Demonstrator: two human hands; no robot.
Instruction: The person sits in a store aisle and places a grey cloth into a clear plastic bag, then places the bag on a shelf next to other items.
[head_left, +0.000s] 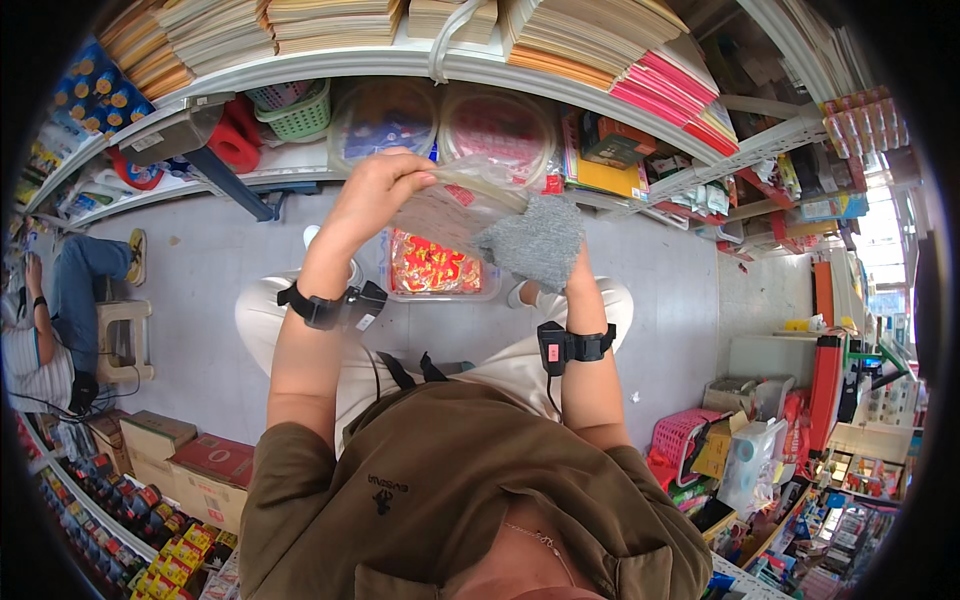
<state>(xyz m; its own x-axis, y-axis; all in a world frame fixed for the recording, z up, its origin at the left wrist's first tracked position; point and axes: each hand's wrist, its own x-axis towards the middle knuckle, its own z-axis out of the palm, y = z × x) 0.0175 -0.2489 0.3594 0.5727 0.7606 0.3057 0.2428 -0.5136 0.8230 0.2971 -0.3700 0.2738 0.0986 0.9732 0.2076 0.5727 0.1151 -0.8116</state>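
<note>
My left hand (386, 184) pinches the edge of a clear plastic sheet or bag (450, 210) with red print on it. My right hand, hidden under a grey cloth (536, 240), is at the other end of this plastic; whether its fingers grip the cloth or the plastic cannot be seen. Below the plastic, on the floor between my feet, stands a clear plastic bin (442, 297) holding red and gold packets (435, 264). Two round, clear-wrapped containers, one with blue contents (386, 124) and one with pink contents (499, 131), rest on the low shelf just beyond my hands.
A metal shelf (360, 66) carries paper stacks above the round containers. Green baskets (300, 116) stand at its left. Another person (45, 322) sits at far left beside a plastic stool (124, 337). Cardboard boxes (202, 480) lie lower left, a pink basket (679, 442) lower right.
</note>
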